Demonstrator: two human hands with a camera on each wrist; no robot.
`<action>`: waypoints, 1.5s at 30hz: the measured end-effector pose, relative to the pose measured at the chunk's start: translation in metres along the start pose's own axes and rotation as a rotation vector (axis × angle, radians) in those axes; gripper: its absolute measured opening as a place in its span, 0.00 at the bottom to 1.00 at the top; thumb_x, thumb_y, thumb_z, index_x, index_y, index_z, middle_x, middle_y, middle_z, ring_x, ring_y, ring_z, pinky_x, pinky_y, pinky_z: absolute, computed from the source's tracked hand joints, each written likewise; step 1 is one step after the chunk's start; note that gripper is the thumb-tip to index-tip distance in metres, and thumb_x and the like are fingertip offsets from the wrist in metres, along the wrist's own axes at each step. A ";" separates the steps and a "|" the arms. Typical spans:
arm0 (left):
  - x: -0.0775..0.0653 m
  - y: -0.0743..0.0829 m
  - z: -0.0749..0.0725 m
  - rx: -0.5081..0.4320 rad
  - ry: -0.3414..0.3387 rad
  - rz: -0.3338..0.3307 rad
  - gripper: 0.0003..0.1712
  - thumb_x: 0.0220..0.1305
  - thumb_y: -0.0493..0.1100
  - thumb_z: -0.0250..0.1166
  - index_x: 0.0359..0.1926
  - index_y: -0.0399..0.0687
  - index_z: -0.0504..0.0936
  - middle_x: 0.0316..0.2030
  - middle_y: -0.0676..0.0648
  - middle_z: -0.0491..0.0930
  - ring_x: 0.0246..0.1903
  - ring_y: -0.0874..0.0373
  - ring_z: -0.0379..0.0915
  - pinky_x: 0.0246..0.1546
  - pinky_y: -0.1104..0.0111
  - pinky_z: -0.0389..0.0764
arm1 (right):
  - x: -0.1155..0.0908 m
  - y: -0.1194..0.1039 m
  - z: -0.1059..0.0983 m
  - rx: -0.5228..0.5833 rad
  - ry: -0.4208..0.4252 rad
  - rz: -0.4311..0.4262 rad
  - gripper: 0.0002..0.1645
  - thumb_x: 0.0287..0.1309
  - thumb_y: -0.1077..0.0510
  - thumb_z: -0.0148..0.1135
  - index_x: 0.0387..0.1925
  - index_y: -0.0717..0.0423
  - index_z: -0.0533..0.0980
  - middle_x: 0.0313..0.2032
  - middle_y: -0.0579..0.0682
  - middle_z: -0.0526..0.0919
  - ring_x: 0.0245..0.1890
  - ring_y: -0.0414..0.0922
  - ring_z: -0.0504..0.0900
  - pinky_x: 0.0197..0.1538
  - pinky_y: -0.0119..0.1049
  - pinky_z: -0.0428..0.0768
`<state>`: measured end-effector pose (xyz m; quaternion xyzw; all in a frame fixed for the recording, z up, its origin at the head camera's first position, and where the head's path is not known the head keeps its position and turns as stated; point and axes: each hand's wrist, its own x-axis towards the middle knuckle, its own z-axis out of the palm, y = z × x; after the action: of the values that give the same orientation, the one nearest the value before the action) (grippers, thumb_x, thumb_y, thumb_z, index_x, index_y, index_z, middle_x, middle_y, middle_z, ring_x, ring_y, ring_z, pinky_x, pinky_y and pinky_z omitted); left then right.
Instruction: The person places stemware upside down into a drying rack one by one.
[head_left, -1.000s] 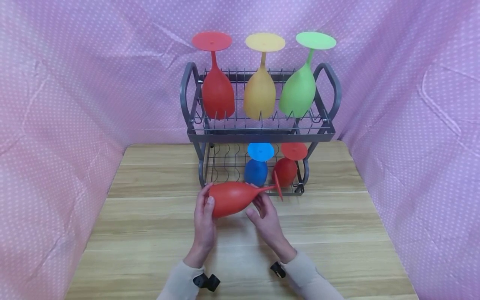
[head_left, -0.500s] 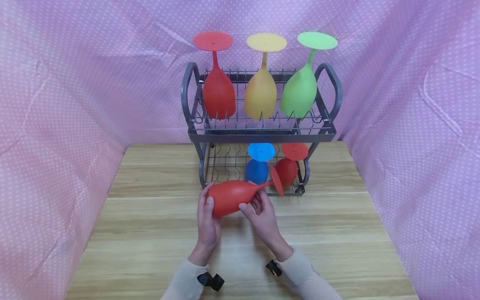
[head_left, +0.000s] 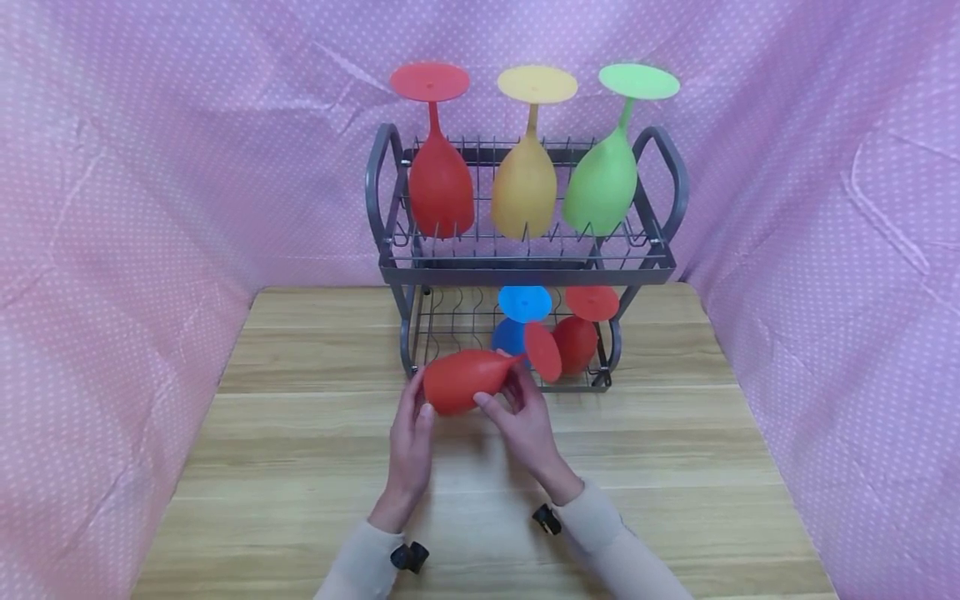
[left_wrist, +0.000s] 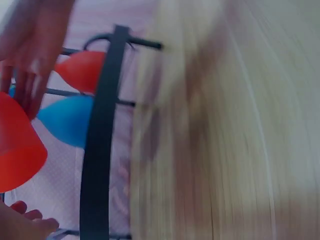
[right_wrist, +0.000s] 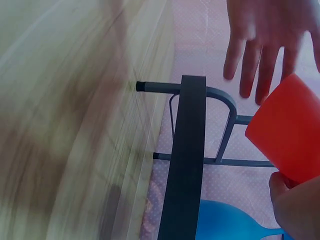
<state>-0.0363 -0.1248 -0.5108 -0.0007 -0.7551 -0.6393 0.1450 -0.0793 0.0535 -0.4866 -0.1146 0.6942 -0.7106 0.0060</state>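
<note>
A red plastic wine glass (head_left: pixel 461 382) lies sideways in the air before the rack, its mouth to the left and its round foot to the right. My right hand (head_left: pixel 528 425) holds it where bowl and stem meet, thumb on the near side of the bowl. My left hand (head_left: pixel 411 442) is by the mouth end. Its fingers look straight beside the rim in the right wrist view, and the fingertips (left_wrist: pixel 37 217) show apart from the bowl in the left wrist view. The stem is partly hidden by the foot.
A dark two-tier dish rack (head_left: pixel 525 275) stands at the back of the wooden table (head_left: pixel 300 467). Upside-down red (head_left: pixel 441 187), yellow (head_left: pixel 523 192) and green wine glasses (head_left: pixel 602 187) fill its top. Below are blue (head_left: pixel 523 304) and red wine glasses (head_left: pixel 576 343). Pink dotted cloth (head_left: pixel 150 208) surrounds everything.
The red wine glass has turned so its foot swings left and toward the camera, and it has risen slightly. My right thumb has come onto the bowl; my left fingers have loosened from the mouth.
</note>
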 end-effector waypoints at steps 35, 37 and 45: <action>0.003 -0.049 -0.020 0.985 -0.239 0.211 0.42 0.68 0.56 0.66 0.74 0.37 0.68 0.78 0.34 0.56 0.77 0.35 0.49 0.70 0.32 0.57 | 0.051 0.013 0.012 -0.276 -0.018 -0.103 0.43 0.62 0.52 0.74 0.75 0.38 0.65 0.69 0.45 0.71 0.70 0.47 0.70 0.66 0.53 0.77; 0.003 -0.050 -0.018 1.001 -0.247 0.202 0.42 0.68 0.57 0.66 0.74 0.37 0.68 0.79 0.35 0.55 0.78 0.36 0.49 0.71 0.33 0.57 | 0.054 0.014 0.013 -0.289 -0.024 -0.110 0.44 0.61 0.52 0.75 0.75 0.38 0.65 0.70 0.45 0.71 0.70 0.47 0.69 0.66 0.55 0.76; 0.003 -0.051 -0.016 1.033 -0.263 0.188 0.43 0.68 0.57 0.65 0.75 0.38 0.68 0.80 0.37 0.52 0.79 0.39 0.46 0.72 0.34 0.55 | 0.061 0.017 0.019 -0.330 -0.035 -0.087 0.44 0.61 0.55 0.75 0.75 0.40 0.65 0.70 0.47 0.71 0.71 0.49 0.68 0.67 0.61 0.74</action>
<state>-0.0454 -0.1504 -0.5572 -0.0769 -0.9796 -0.1639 0.0872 -0.1384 0.0234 -0.4939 -0.1565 0.7956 -0.5844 -0.0313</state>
